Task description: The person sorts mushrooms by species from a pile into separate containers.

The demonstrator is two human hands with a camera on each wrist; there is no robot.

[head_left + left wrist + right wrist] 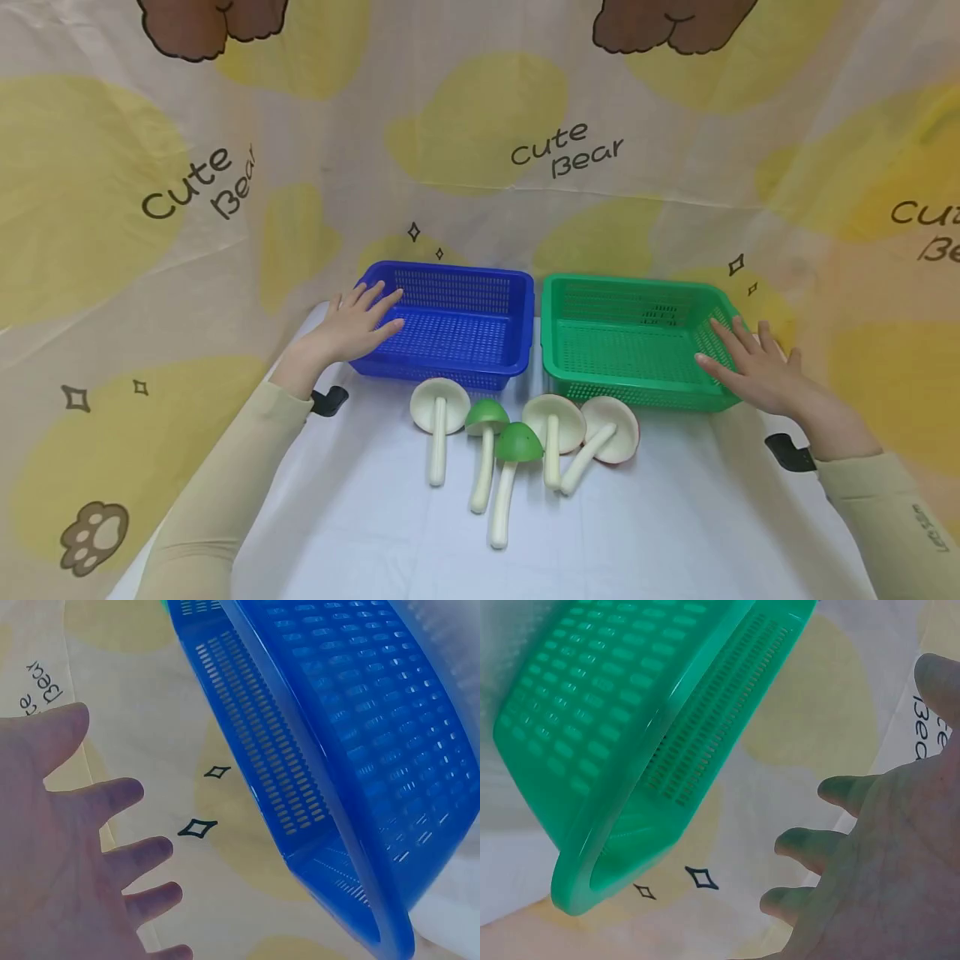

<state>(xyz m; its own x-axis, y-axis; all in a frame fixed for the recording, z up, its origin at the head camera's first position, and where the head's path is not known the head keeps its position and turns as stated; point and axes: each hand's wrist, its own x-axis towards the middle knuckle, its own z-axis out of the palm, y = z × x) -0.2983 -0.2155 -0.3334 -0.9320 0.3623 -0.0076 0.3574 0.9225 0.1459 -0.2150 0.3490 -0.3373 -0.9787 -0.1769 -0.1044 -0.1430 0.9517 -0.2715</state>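
Note:
The left hand (348, 329), fingers spread, is above the left end of a blue plastic basket (442, 372). In the left wrist view its palm and fingers show apart from the basket rim (330, 780). On the other side the right hand (765, 371) spreads its fingers by the right end of a green plastic basket (637, 392); the right wrist view shows a gap between them. Neither hand holds anything. In front of the baskets lie two green-capped toy mushrooms (519, 443) and three mushrooms with pale undersides showing (438, 408), stems toward the person.
Both baskets stand side by side on a white tabletop (360, 517), nothing visible inside them. Behind them rises a cream cloth (465, 125) with yellow patches and bear lettering. Dark straps (791, 452) sit at the wrists.

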